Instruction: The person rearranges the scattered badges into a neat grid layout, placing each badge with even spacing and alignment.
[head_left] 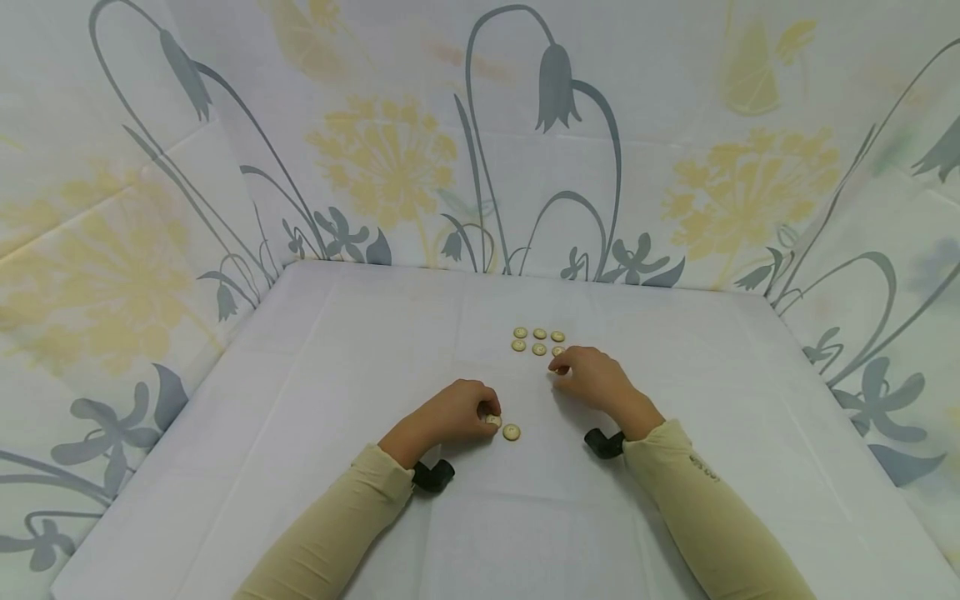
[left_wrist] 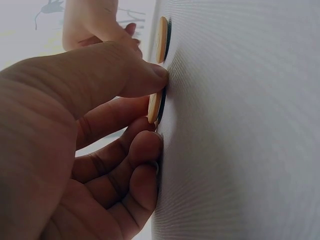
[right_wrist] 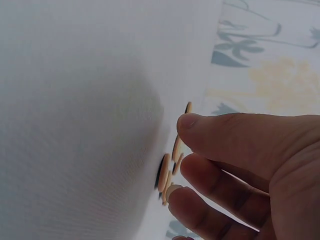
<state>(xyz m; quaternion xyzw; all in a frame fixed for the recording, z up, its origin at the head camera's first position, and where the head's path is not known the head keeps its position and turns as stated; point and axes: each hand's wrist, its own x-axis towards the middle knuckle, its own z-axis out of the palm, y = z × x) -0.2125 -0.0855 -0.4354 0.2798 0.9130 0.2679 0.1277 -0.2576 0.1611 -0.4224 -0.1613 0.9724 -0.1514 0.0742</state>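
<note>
My left hand (head_left: 459,410) is low over the white cloth. Its thumb and fingers pinch a small round wooden disc (left_wrist: 154,107) by its edge. A second wooden disc (head_left: 512,432) lies flat just to the right of those fingertips. Farther back, my right hand (head_left: 596,379) has its thumb and fingertips round another wooden disc (head_left: 553,370), mostly covered by the fingers. Right behind it, several wooden discs (head_left: 539,349) lie in two rows of three. In the right wrist view the thumb partly hides the discs (right_wrist: 164,172) beyond it.
The white cloth (head_left: 360,333) covers the table and meets a patterned fabric backdrop (head_left: 652,192) at the back and sides. Black camera mounts (head_left: 433,476) stick out below both wrists, close over the cloth.
</note>
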